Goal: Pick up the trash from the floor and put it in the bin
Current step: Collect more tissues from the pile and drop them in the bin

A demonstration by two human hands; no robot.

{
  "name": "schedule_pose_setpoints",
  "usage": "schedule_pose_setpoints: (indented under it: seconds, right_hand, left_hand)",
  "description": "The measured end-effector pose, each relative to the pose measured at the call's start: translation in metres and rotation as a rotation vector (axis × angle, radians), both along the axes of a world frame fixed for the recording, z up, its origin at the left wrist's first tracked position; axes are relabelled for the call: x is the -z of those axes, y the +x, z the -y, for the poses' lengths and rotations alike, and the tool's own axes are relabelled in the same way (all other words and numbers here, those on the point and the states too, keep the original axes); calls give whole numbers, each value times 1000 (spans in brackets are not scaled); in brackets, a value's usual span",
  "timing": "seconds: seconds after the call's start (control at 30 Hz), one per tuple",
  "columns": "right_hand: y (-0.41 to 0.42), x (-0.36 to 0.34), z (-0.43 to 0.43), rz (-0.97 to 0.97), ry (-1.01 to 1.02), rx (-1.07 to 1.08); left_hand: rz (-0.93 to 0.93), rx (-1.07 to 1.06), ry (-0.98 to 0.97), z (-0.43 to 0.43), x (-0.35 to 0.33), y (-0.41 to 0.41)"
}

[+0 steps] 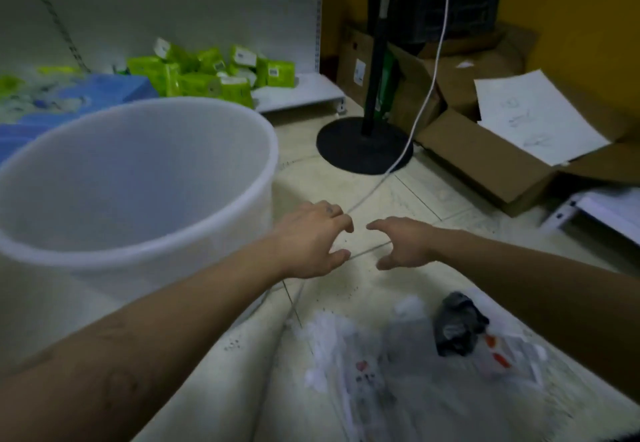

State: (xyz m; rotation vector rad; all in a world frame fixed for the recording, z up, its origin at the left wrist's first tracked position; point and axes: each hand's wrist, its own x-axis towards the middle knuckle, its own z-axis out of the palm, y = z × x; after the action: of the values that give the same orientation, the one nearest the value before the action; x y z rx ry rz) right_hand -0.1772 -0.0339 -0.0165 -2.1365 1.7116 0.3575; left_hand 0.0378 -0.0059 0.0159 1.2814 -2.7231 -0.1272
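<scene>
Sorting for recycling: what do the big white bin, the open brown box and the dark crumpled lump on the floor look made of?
The white bin: plastic, matte and translucent; light shows through its smooth wall. The brown box: cardboard, matte; stiff folded flaps. The dark lump: perhaps thin plastic film or cloth; crumpled, too blurred to tell.

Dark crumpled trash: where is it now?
Head view, lower right: the dark trash lies on the floor among clear plastic wrappers, below the right hand.
</scene>
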Motion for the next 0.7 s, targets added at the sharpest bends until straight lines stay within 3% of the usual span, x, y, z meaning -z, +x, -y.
schedule_pose_setpoints:
  seconds: [0.33,0.43,0.6,0.7]
  right_hand:
    - [-48,85,-22,-247,274,-85]
    - [-52,104,-22,-246,332,-118]
    - [-59,128,-9,-244,299,-105]
    - [-65,142,-7,-238,350,-127]
  left_hand:
    - [-53,-155,674,-44,156,-42]
    - [-93,-230,670,-55,179,-37]
    - [0,-325,595,-54,200,-29]
    - [-80,-314,617,-51,210,-26]
